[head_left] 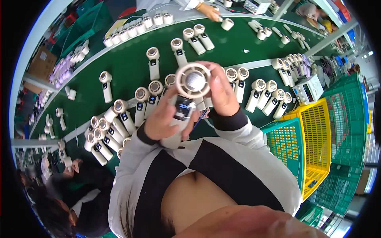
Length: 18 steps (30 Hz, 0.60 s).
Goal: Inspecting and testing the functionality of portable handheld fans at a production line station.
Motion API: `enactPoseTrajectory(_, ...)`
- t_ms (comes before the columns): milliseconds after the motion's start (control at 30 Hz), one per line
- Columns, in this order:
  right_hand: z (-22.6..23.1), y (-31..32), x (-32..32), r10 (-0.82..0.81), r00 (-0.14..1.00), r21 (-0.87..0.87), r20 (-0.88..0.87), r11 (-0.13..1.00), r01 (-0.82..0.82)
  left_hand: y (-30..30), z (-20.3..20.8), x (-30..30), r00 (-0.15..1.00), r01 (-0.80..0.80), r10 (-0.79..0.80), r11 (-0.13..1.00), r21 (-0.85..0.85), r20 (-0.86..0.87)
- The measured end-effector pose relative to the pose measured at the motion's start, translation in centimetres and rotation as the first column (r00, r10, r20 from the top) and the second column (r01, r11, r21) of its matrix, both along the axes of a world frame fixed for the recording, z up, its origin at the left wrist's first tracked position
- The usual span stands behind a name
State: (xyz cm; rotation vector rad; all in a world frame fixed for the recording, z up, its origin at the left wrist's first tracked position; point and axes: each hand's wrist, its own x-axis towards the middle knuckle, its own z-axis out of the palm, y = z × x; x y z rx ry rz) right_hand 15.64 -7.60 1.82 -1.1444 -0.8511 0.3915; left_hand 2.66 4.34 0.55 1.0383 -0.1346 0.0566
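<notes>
Close in front of my chest I hold a white handheld fan [183, 109], its round grille head up and its handle pointing down toward me. A dark display on the handle is lit. My left hand [159, 122] is wrapped round the handle, below the head. At the other side, my right hand [223, 92] grips the rim of the fan head, thumb toward me and fingers partly hidden behind it. Just beyond my hands lies a row of similar white fans [152, 99], partly covered by my hands. More fans [106, 137] are bunched to the left.
A green work table [127, 65] spreads ahead, with a pale strip along it and scattered fans. Across it, a co-worker's hand [210, 12] touches a fan. Yellow [317, 139] and green baskets [283, 146] stand at my right. Another person [85, 194] sits at my left.
</notes>
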Motion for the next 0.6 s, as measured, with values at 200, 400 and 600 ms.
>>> enactPoseTrajectory(200,-0.8,-1.1,0.6,-0.165,0.986,-0.152,0.038,0.974,0.169,3.4,8.8,-1.7,0.352,-0.817,0.765,0.532,-0.222,0.539)
enactPoseTrajectory(400,-0.9,-1.5,-1.1,-0.011,0.809,-0.33,0.587,0.91,0.252,0.5,9.9,-5.5,0.417,-0.671,0.472,0.737,-0.088,0.776)
enactPoseTrajectory(600,-0.2,-0.5,-1.9,-0.015,0.852,-0.38,0.523,0.891,0.249,0.9,10.0,-7.2,0.367,-0.672,0.459,0.732,-0.111,0.809)
